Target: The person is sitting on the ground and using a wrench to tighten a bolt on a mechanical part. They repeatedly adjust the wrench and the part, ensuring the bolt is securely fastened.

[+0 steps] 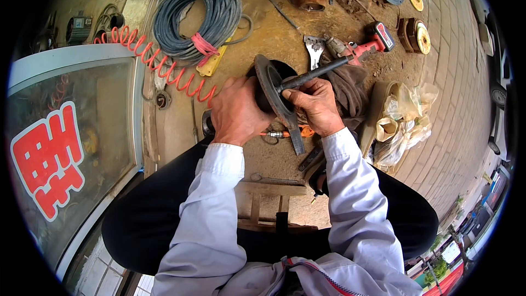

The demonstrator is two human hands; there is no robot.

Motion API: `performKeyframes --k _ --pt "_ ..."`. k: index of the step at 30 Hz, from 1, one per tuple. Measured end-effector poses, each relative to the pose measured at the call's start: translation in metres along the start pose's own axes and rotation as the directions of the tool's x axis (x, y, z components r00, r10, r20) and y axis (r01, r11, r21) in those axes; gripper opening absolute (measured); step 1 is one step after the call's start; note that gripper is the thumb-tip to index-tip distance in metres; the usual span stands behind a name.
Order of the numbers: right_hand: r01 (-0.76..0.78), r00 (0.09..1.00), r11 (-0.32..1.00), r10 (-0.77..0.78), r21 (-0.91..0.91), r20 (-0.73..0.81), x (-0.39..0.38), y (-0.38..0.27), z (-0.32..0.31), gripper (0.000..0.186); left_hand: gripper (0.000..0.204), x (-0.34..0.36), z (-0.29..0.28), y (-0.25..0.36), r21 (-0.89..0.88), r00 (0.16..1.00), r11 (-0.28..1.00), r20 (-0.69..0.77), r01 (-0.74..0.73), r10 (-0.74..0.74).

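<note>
Pale lavender long sleeves, buttoned cuffs, black trousers, bare hands [236, 112]

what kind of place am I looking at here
Most likely an outdoor repair workshop on a dirt yard beside brick paving. Signs: a coiled grey cable, a red spiral air hose, and a red power tool with grinding discs scattered on the ground.

Bare dirt [274, 38] open beyond the hands. Left blocked: glass panel [71, 131], red coiled hose [159, 63], grey cable coil [197, 16]. Right crowded: brown rag [348, 90], plastic bags [402, 120], red power tool [372, 41].
</note>
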State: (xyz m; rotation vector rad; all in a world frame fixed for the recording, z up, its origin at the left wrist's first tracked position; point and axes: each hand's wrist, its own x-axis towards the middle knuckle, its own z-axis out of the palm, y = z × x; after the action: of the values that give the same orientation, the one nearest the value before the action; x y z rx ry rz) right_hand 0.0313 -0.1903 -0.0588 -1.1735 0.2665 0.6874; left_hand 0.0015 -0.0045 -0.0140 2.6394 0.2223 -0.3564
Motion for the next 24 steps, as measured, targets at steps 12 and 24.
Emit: performKeyframes --k 12,24 --pt "0.011 1.000 1.000 -0.011 -0.012 0.021 0.006 0.007 -0.003 0.019 0.043 0.001 0.001 0.002 -0.012 1.000 1.000 -0.008 -0.015 0.015" --pt "-0.013 0.998 0.996 0.018 -0.085 0.058 0.005 0.001 -0.008 0.014 0.042 0.001 0.001 0.005 -0.046 0.998 0.998 -0.050 -0.041 0.038"
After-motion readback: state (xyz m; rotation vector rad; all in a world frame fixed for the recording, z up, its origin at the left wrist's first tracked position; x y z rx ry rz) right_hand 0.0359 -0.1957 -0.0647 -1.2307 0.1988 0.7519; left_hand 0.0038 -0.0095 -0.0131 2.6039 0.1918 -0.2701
